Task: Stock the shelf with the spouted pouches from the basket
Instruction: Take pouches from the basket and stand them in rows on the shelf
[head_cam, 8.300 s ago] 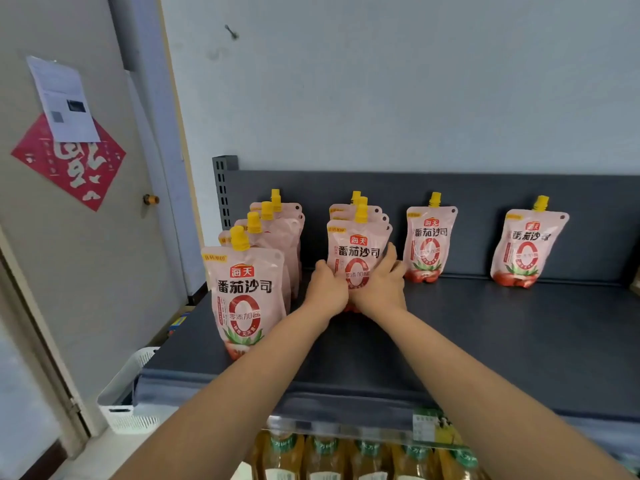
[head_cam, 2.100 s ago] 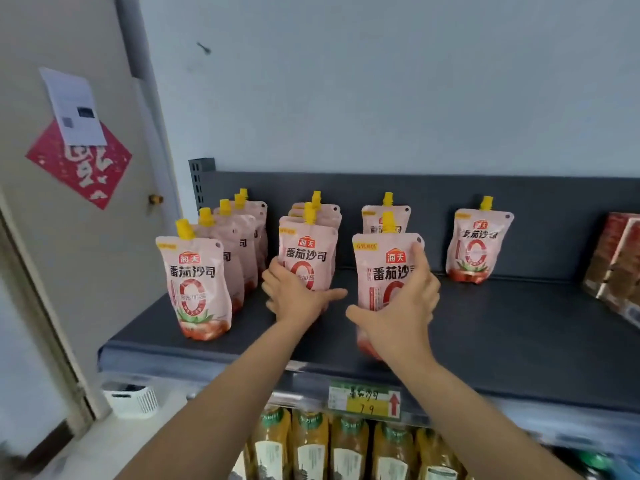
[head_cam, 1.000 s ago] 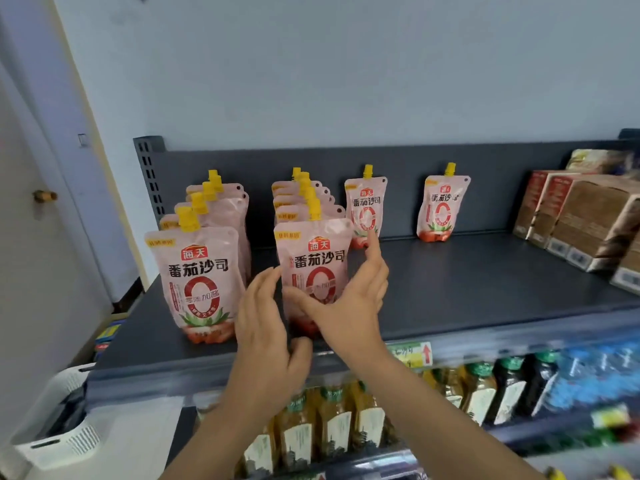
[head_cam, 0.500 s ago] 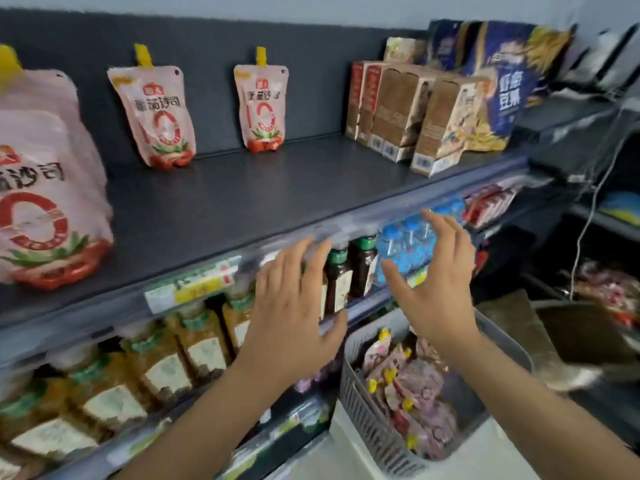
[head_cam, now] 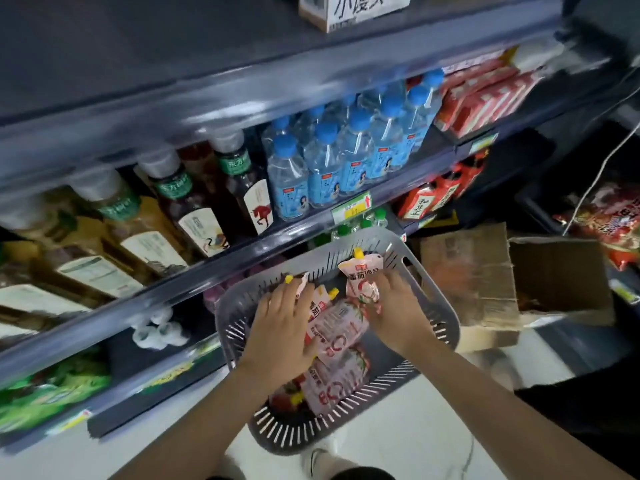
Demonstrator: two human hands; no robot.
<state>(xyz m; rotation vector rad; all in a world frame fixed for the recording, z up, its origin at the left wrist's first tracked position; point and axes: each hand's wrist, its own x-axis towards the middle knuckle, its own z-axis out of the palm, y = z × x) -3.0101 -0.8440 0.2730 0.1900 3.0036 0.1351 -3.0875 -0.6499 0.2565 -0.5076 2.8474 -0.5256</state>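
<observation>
A grey slotted basket stands on the white floor below the shelves. It holds several pink spouted pouches with yellow caps, lying in a heap. My right hand is inside the basket, its fingers curled on one pouch that stands up against the far wall. My left hand lies flat over the pouches on the left side, fingers spread, touching a pouch with its yellow cap showing. The dark top shelf runs across the top of the view; its pouches are out of view.
Tea bottles and blue-capped water bottles fill the shelf just above the basket. Red packets sit to the right. An open cardboard box stands right of the basket. A cardboard carton rests on the top shelf.
My view has dropped from the top shelf to the basket. Both hands went down from in front of the shelf edge into the basket and onto the pouches.
</observation>
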